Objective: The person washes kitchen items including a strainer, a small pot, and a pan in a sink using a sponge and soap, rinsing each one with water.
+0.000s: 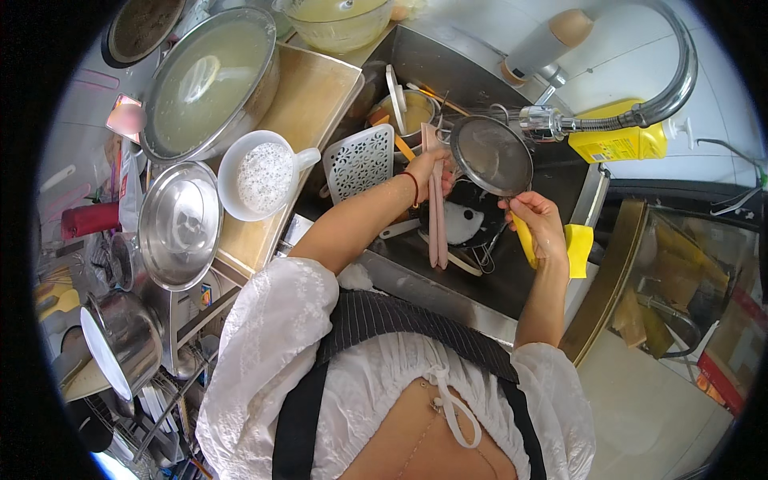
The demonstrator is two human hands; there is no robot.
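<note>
Over the sink [522,288], my right hand [537,222] grips a round fine-mesh strainer [492,155] near the base of its handle. A yellow length [524,237] shows below the fingers; whether it is the strainer's handle is unclear. Two long pink utensil handles [438,222] are held in my left hand [433,174], their far ends partly hidden. The left fingers are close to the strainer's rim. Right beside the mesh is the chrome faucet head [540,123]. Below lie a dark soapy item [465,219] and a white perforated basket [360,162].
A white cup of foam [264,177], a metal lid [180,225] and a large basin of cloudy liquid [207,78] stand to the left. A pot [414,114] sits in the sink's far corner. Yellow jug [621,132] and yellow cloth [578,252] are at right.
</note>
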